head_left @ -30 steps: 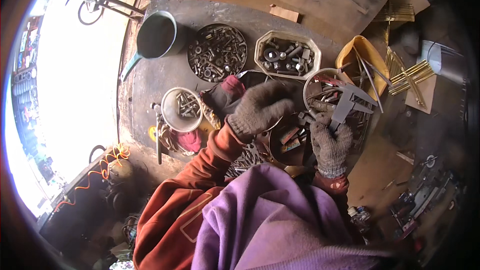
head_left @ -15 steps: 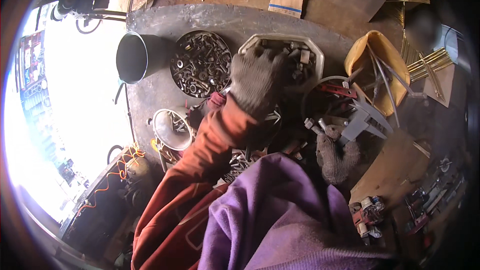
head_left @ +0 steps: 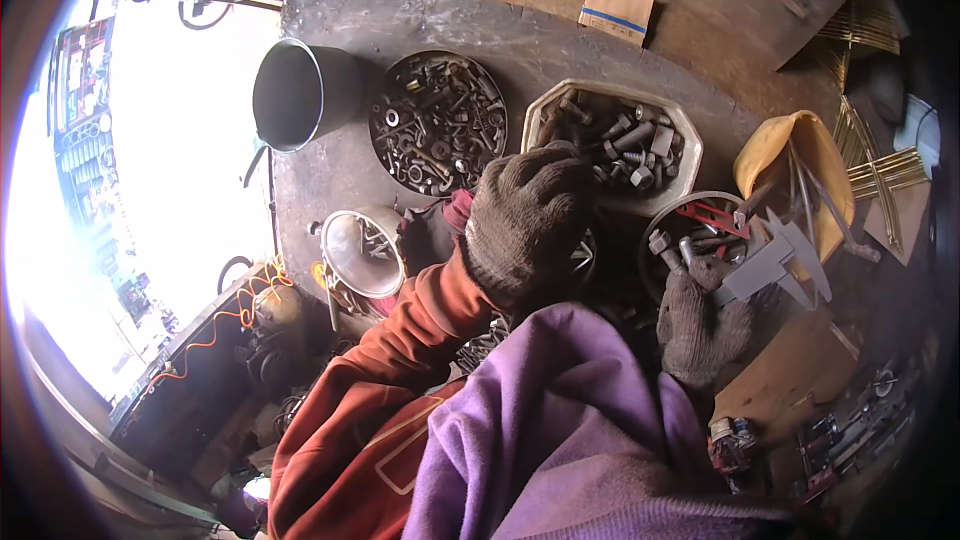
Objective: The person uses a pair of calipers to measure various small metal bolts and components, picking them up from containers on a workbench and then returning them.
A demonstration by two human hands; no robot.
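Note:
My left hand [head_left: 528, 225], in a knitted grey-brown work glove, hangs at the near left side of an octagonal white tray [head_left: 692, 175]. Large bolts and nuts [head_left: 635, 145] lie in that tray. The fingers of this hand curl down, and their tips are hidden, so what they hold cannot be made out. My right hand [head_left: 700, 330], gloved alike, is closed around a grey caliper [head_left: 765, 265]. Bolts [head_left: 662, 248] also stick up from between its fingers. Beneath and beyond this hand is a round container [head_left: 650, 275] holding a red-handled tool [head_left: 715, 217] and metal parts.
A round pan of mixed bolts, nuts and washers [head_left: 440, 125] stands left of the tray, beside a dark bucket [head_left: 287, 95]. Nearer is a white pot of screws [head_left: 360, 252]. A yellow container of rods [head_left: 790, 155] stands right; cardboard [head_left: 615, 12] lies at the back.
My left hand has drawn back out of the octagonal tray toward me, uncovering the bolts in it. My right hand still grips the caliper and bolts; the view has shifted slightly.

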